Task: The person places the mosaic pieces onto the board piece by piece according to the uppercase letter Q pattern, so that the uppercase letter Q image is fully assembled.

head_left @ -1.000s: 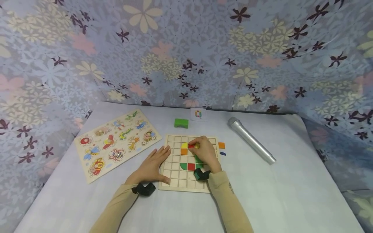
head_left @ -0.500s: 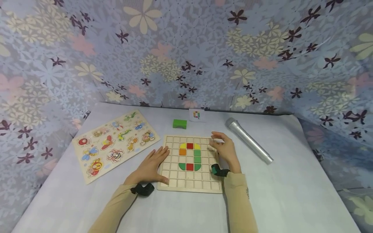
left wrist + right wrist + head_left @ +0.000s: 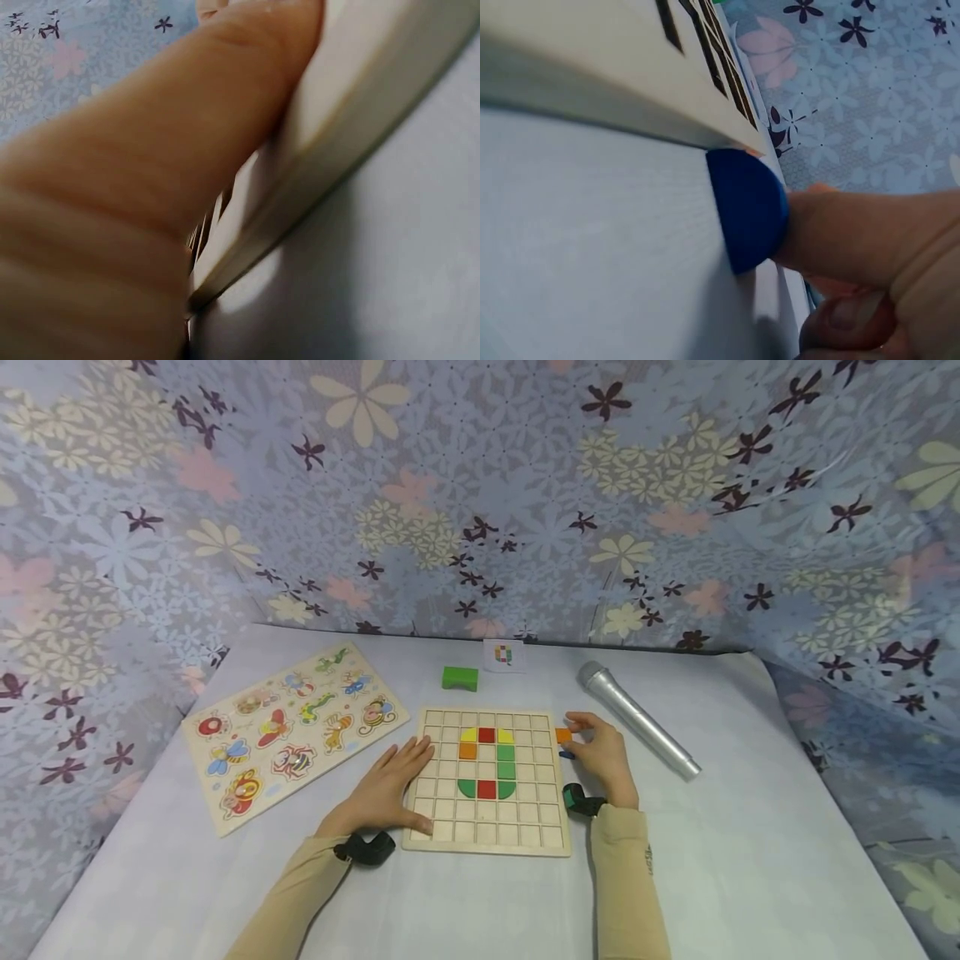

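Observation:
A square wooden grid board (image 3: 442, 810) lies on the table with several coloured tiles forming a ring in its cells: yellow corners, red, orange and green pieces. My left hand (image 3: 384, 789) rests spread on its left edge, thumb along the lower left; the left wrist view shows the thumb over the rim. Just off the board's right edge, my right hand (image 3: 606, 756) has thumb and index finger either side of an orange square tile (image 3: 562, 736). Close to that thumb lies a blue half-round tile (image 3: 746, 210), flat side toward the wrist camera's left.
An insect picture puzzle board (image 3: 296, 735) lies at the left. Behind the grid board are a green arched block (image 3: 460, 678) and a small pattern card (image 3: 504, 655). A silver microphone (image 3: 637, 718) lies to the right of my right hand. Flowered cloth (image 3: 480, 485) hangs behind.
My right hand has released the red tile in the ring's top row and moved right to the orange tile beside the board. My left hand has stayed on the left edge.

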A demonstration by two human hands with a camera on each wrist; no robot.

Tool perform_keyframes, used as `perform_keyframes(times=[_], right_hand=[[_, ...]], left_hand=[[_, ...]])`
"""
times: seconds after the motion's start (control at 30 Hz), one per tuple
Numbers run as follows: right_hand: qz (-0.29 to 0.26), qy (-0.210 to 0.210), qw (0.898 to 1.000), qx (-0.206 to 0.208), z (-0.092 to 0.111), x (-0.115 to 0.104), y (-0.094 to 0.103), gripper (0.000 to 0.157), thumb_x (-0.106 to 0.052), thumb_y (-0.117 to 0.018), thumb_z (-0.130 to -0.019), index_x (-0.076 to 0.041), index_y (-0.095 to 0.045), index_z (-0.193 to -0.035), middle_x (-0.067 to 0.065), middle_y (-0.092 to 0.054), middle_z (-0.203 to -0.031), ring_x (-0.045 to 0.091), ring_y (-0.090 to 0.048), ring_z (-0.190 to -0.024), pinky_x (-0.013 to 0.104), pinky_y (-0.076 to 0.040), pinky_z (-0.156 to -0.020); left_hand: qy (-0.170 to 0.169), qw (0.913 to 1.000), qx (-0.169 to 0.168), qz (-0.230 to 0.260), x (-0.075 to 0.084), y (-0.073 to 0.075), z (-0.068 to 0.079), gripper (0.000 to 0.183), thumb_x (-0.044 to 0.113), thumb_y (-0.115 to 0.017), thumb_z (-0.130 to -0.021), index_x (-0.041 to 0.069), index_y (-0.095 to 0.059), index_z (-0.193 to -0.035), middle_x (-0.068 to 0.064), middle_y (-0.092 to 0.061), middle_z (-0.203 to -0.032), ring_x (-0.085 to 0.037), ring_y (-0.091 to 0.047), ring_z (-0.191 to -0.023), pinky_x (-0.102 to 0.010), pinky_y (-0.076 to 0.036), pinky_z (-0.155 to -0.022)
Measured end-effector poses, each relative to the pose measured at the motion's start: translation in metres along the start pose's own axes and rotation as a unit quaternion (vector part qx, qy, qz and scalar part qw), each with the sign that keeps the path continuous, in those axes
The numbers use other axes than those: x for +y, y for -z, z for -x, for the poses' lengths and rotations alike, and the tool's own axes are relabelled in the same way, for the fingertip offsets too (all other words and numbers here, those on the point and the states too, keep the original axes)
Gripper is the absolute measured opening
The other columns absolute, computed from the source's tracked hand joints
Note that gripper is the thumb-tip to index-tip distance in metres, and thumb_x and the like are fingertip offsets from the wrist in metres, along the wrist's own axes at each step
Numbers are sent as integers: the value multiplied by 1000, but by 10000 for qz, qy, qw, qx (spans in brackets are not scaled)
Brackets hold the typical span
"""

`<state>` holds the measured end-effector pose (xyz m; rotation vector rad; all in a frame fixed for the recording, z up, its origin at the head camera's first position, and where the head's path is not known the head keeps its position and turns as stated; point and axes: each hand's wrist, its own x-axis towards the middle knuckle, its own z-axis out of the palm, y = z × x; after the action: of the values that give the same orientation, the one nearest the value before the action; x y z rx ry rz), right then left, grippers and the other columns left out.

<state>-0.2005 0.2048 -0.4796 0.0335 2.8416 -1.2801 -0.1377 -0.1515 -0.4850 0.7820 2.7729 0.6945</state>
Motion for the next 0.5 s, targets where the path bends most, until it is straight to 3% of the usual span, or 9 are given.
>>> perform_keyframes(times=[0.07,0.13,0.2,0.27,0.4,0.5], right_hand=[[189,7,9998,-60,0,-1,-1,44,-5,-69,-84,-4,-61,-127,19,-65,-118,26,-54,-78,30,-45,-65],[304,-44,9993,-200,0,-2,-1,40,-6,-68,-85,-2,-63,-125,21,-64,-122,34,-60,-97,40,-51,-82],[342,-114,9986,-375,0,-3,0,37,-8,-66,-87,-1,-63,-124,22,-63,-126,39,-54,-119,51,-45,-100],[341,-198,9979,-517,0,-4,1,36,-9,-65,-88,0,-64,-123,23,-62,-128,42,-48,-128,57,-37,-109],[311,-227,9977,-557,0,-4,1,34,-8,-66,-87,-1,-64,-120,25,-61,-127,42,-52,-121,56,-42,-103],[197,-232,9986,-430,0,-4,1,32,-7,-66,-85,-2,-64,-117,25,-62,-122,37,-58,-106,44,-50,-85]], left_hand=[[-7,10000,0,15,0,0,0,121,56,-83,-61,0,-25,-152,-14,-17,-162,-34,-13,-151,-50,-8,-124],[-4,10000,-3,36,1,1,0,121,56,-83,-61,0,-26,-152,-14,-17,-162,-34,-13,-151,-50,-7,-124],[-1,10000,-2,42,1,1,1,121,55,-84,-61,0,-26,-152,-14,-17,-162,-34,-13,-151,-50,-7,-124],[6,10000,-6,59,1,2,1,121,55,-84,-61,0,-26,-152,-14,-17,-162,-34,-13,-151,-50,-7,-124],[1,9999,-5,104,1,2,1,121,54,-84,-61,0,-26,-151,-15,-17,-162,-35,-13,-151,-51,-7,-123],[3,9999,-9,103,2,1,1,121,55,-84,-61,0,-26,-152,-14,-17,-162,-34,-13,-151,-51,-7,-124]])
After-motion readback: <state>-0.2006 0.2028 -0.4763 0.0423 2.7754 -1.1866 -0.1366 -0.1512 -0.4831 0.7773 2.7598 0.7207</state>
